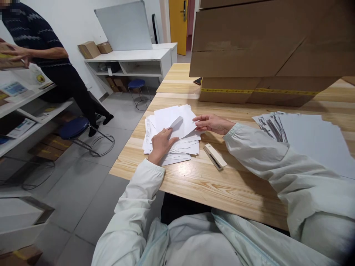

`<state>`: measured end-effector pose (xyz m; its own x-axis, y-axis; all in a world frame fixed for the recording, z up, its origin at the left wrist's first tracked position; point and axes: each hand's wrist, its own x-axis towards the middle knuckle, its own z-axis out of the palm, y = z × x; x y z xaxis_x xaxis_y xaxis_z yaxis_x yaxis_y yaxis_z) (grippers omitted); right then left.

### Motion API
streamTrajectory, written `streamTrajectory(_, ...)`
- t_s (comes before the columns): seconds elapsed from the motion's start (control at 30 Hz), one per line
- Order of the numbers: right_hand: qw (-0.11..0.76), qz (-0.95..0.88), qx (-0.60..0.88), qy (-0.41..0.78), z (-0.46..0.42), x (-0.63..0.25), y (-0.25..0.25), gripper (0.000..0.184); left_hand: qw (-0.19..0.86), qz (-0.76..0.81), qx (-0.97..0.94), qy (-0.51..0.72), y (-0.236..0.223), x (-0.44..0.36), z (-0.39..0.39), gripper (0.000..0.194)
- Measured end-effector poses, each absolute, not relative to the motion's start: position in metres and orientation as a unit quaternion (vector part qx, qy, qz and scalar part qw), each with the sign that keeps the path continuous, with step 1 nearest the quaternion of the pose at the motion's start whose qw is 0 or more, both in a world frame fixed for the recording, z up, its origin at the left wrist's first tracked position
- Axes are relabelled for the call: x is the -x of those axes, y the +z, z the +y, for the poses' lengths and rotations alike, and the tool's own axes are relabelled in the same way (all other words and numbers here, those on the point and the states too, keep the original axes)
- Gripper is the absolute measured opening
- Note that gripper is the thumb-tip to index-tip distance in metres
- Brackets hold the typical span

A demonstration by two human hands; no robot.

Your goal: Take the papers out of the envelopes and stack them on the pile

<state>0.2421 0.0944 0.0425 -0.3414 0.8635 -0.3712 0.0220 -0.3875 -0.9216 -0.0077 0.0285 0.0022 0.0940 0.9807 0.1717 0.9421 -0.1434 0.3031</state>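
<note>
A loose pile of white paper (180,159) lies on the wooden table in front of me, its sheets fanned unevenly. On top of it, a white sheet (187,127) is partly lifted, with one edge curled up. My left hand (162,144) grips this sheet near the curled edge, fingers bent and thumb stretched along the paper. From the other side, my right hand (213,124) pinches the sheet's right edge between thumb and fingers. A beige stapler (215,156) rests on the table just below my right hand, touched by neither hand.
Large cardboard boxes (260,44) are stacked at the table's back right. More white sheets (313,136), some dark-marked, lie beyond my right forearm. The table's left edge (133,142) is close to the pile. At far left, another person (41,40) stands holding a box by shelves.
</note>
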Motion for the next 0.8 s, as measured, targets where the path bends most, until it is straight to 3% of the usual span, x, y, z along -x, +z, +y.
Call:
streamTrajectory(0.3, 0.327, -0.529, 0.443, 0.646, 0.092, -0.245, 0.028, 0.041, 0.063, 0.657, -0.73, 0.176, 0.002, 0.006, 0.029, 0.053)
streamTrajectory(0.8, 0.328, -0.566, 0.45, 0.608, 0.096, -0.243, 0.016, 0.039, 0.066, 0.652, -0.733, 0.184, 0.001, 0.008, 0.03, 0.053)
